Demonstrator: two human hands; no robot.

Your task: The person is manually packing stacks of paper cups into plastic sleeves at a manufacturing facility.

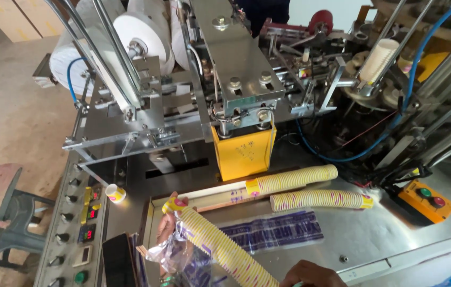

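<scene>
My left hand (166, 226) grips the upper end of a long stack of nested yellow paper cups (220, 247) with purple marks, together with a crumpled clear plastic sleeve (175, 254). Only the knuckles of my right hand (310, 275) show at the bottom edge, by the lower end of that stack; its grip is hidden. Two more cup stacks lie on the steel table: a longer stack (292, 179) nearer the machine and a shorter stack (321, 200) in front of it.
A printed plastic bag (273, 231) lies flat on the steel table (374, 234). A yellow block (244, 151) hangs from the cup machine above. A single cup (115, 193) sits by the control panel (79, 223). An orange button box (426, 200) sits at right; white paper rolls (130, 32) stand behind.
</scene>
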